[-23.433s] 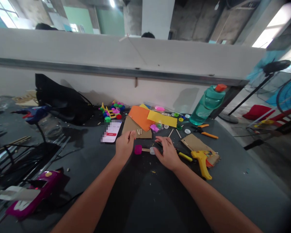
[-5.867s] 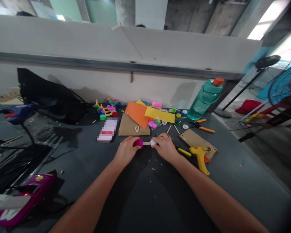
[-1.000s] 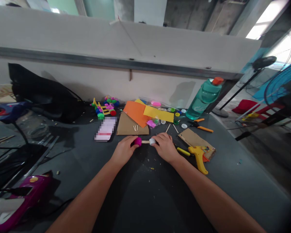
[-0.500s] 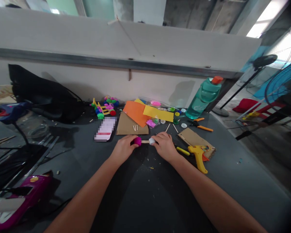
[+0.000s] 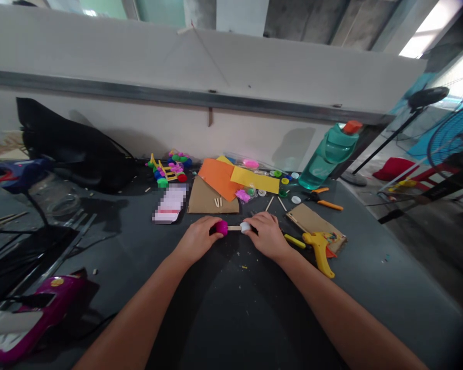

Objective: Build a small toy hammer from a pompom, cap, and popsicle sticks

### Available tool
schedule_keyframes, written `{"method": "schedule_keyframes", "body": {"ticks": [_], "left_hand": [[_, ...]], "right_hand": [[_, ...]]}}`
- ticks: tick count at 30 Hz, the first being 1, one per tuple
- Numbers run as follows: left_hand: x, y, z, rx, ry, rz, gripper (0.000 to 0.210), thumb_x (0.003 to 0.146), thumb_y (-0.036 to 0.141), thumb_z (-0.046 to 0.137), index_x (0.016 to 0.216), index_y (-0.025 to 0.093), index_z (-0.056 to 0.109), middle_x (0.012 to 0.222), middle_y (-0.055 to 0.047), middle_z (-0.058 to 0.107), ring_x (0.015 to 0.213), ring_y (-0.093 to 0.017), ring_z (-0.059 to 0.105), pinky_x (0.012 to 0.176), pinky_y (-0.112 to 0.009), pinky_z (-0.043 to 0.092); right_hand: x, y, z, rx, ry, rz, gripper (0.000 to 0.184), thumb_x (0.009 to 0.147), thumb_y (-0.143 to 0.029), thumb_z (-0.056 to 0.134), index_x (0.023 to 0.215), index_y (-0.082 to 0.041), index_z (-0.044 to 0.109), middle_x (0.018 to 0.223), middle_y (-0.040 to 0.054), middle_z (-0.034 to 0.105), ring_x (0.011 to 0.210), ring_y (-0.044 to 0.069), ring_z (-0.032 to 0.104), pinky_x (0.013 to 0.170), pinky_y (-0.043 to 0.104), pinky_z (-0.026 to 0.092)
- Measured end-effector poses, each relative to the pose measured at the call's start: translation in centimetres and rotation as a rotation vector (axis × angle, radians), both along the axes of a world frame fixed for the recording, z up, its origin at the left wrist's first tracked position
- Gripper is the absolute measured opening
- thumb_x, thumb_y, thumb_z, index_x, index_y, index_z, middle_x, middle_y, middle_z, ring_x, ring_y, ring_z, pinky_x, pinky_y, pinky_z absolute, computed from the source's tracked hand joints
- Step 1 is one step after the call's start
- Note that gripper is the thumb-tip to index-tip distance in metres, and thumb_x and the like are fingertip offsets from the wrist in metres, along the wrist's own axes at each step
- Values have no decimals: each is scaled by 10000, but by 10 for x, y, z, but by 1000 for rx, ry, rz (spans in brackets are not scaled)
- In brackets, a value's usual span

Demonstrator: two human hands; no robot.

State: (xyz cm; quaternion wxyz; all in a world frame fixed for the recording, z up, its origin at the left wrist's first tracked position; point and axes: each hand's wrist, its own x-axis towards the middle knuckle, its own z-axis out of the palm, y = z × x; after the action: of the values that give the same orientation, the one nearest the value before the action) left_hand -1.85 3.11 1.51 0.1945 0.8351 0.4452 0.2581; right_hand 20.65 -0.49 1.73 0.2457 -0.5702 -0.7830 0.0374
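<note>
Between thumb and fingers, my left hand [image 5: 198,237] pinches a magenta bottle cap [image 5: 221,227]. A white bottle cap [image 5: 245,227] is gripped the same way by my right hand [image 5: 267,234]. A short wooden stick [image 5: 234,228] spans the two caps like an axle, just above the dark table. Beyond my hands lies a piece of cardboard [image 5: 200,200] with several short stick pieces [image 5: 218,202] on it. Orange paper [image 5: 216,174] and yellow paper [image 5: 256,180] overlap its back part.
Right of my hands are a yellow glue gun [image 5: 321,252], a cardboard piece [image 5: 312,223], orange-handled pliers [image 5: 330,205] and a green bottle [image 5: 324,159]. On the left are a phone [image 5: 172,204], colourful toy pieces [image 5: 167,170], a blue glue gun [image 5: 21,174] and a magenta power strip [image 5: 57,300].
The whole view has shifted slightly, so everything sits a little further right. Both hands keep their hold on the caps, and the stick stays between them.
</note>
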Motion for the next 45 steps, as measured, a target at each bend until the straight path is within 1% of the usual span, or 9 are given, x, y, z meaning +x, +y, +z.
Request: {"method": "schedule_keyframes", "body": {"ticks": [11,21,27,30,35,38,40,43,45], "left_hand": [[-5,-5,1,81,160,5,611,770,375,617,1328,257,400,1186,-73,581,1102,-257,516,940,-408,414],[2,-4,-1,59,64,4,364,800,288,579,1158,231,544,1122,-49,615,1063,-226,536,930,-383,428],[3,-5,0,64,49,-11,408,775,301,603,1170,229,533,1120,-48,611,1059,-231,531,923,-391,430],[3,-5,-1,70,53,-11,430,784,319,591,1196,219,518,1127,-57,604,1072,-239,520,937,-394,419],[3,-3,-3,95,56,-44,427,776,331,598,1178,209,526,1105,-68,602,1053,-243,526,930,-400,419],[3,-3,-3,103,42,-46,419,770,310,602,1172,220,526,1115,-62,597,1054,-241,520,926,-403,418],[3,-3,-2,93,38,-41,419,770,311,601,1172,220,525,1112,-60,598,1051,-242,517,917,-402,422],[4,-4,-2,88,49,-38,401,766,314,605,1151,222,537,1092,-57,602,1034,-244,520,906,-403,427],[4,-3,-2,89,57,-39,382,764,316,607,1131,230,547,1071,-54,605,1020,-244,524,900,-406,428]], "right_hand": [[-1,-1,2,-5,-22,10,386,749,-260,597,1132,-229,564,1030,86,631,1059,270,462,893,423,306],[0,-3,4,-25,-59,23,431,711,-167,540,1139,-216,547,1049,81,623,1067,258,453,893,411,298],[2,-5,12,-42,-30,14,455,653,-123,510,1099,-205,544,1035,74,617,1030,257,474,874,404,330],[14,-2,31,1,21,-48,455,656,-119,494,1105,-188,527,1044,88,612,1025,265,486,856,393,365],[53,-8,80,182,87,-194,466,691,-105,461,1152,-171,469,1023,84,627,978,247,542,845,371,396],[74,-33,96,103,-89,-394,306,760,-188,468,1061,-186,522,914,80,647,911,259,574,810,382,405],[82,-56,93,-62,-259,-560,262,791,-320,493,1001,-175,552,888,114,646,883,295,581,760,399,418],[87,-86,70,-281,-406,-776,473,793,-524,477,1018,-115,548,921,198,615,875,354,587,676,417,436],[89,-95,50,-364,-420,-814,589,777,-570,482,1081,-67,517,987,244,587,880,364,595,667,417,446]]}}
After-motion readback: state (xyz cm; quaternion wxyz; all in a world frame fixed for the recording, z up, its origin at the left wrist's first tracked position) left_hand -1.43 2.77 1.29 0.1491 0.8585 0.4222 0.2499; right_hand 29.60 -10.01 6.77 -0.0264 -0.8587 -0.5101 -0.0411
